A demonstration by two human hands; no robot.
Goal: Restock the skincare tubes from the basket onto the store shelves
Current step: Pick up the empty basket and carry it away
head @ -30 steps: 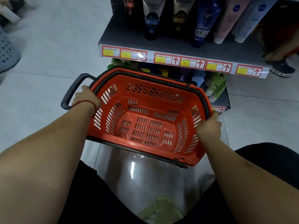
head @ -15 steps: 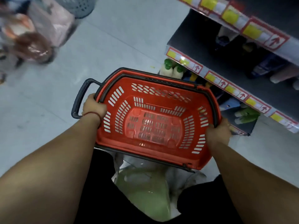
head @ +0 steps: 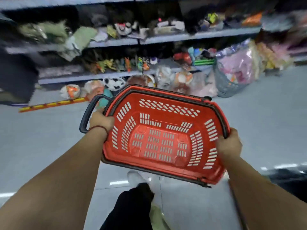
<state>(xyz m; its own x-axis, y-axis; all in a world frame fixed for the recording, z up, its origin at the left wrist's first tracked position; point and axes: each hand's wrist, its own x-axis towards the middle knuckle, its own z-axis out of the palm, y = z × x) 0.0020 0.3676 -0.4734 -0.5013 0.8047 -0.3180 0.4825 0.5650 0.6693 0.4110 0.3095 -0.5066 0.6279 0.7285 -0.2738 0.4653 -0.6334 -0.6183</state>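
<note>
A red shopping basket hangs in mid-air over a pale tiled floor, carried level with the person's waist and tipped slightly so that its slotted bottom faces up at the viewer. The left hand, a red cord around its wrist, grips the basket's left end, just beside the dark pull handle that juts outward. The right hand grips the opposite end, fingers curled round the rim. Beyond the basket, blurred store shelves carry bright toys, with bagged goods heaped on the floor at their foot. A grey mesh bin stuffed with pink packages stands to the right.
</note>
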